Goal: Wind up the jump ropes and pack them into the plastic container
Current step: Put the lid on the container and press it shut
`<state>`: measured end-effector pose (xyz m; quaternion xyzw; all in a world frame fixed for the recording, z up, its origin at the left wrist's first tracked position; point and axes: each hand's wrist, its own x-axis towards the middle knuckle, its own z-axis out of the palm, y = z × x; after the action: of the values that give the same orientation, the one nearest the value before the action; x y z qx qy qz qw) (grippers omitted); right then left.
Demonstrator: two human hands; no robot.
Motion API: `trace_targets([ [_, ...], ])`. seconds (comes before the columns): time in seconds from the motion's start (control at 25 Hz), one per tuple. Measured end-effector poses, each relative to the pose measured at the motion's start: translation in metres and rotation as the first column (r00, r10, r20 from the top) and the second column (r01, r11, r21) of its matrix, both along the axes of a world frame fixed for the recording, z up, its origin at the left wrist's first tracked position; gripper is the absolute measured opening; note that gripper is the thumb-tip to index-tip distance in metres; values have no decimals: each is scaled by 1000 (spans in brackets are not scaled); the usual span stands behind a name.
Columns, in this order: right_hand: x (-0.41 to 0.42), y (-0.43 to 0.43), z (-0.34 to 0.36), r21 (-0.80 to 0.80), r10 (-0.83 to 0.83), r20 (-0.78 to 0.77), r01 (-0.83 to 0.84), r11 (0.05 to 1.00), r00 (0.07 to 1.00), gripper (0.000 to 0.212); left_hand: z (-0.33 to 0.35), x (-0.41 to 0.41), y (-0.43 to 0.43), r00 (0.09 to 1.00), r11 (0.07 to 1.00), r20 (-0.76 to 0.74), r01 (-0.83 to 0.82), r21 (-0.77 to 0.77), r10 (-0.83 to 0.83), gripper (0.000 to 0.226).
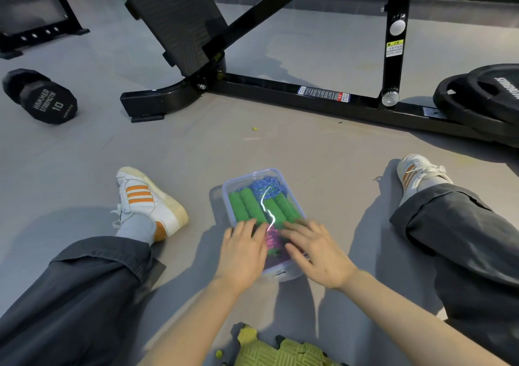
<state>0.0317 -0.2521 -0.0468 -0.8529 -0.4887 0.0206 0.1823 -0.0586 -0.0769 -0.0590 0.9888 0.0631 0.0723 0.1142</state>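
Observation:
A clear plastic container [228, 194] with its transparent lid on lies on the grey floor between my legs. Inside it I see green foam handles [244, 207], a coiled blue rope [262, 187] at the far end and a pink rope [271, 239] at the near end. My left hand [243, 254] lies flat on the lid's near left part, fingers spread. My right hand [316, 253] rests flat on the near right part, also with fingers apart. Neither hand grips anything.
A black weight bench frame [280, 90] crosses the floor ahead. A black dumbbell [42, 95] lies at the far left, weight plates [483, 95] at the far right. My shoes [146, 199] flank the container. A yellow-green foam mat [275, 351] lies near me.

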Motion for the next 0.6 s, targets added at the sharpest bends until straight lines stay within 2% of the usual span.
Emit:
trace_targets([
  [0.04, 4, -5, -4, -37, -5, -7, 5, 999, 1000, 66, -7, -8, -5, 999, 998, 6, -45, -46, 45, 50],
  [0.12, 10, -15, -15, -135, 34, -14, -35, 990, 999, 80, -13, -21, -7, 998, 1000, -60, -30, -5, 30, 76],
  [0.24, 19, -21, -18, -221, 107, 66, -90, 971, 992, 76, -14, -30, 3, 983, 998, -174, 60, -32, -65, 90],
  [0.36, 26, -23, -24, -246, 137, 188, -88, 965, 973, 73, -22, -28, 5, 993, 997, -109, 57, 51, -51, 89],
  [0.48, 26, -21, -29, -165, 134, 213, -99, 981, 968, 71, -24, -27, 6, 991, 998, -121, 61, 32, -57, 83],
  [0.6, 27, -19, -34, -120, 133, 262, -105, 987, 956, 70, -25, -25, 3, 997, 996, -29, 68, 48, -67, 80],
])
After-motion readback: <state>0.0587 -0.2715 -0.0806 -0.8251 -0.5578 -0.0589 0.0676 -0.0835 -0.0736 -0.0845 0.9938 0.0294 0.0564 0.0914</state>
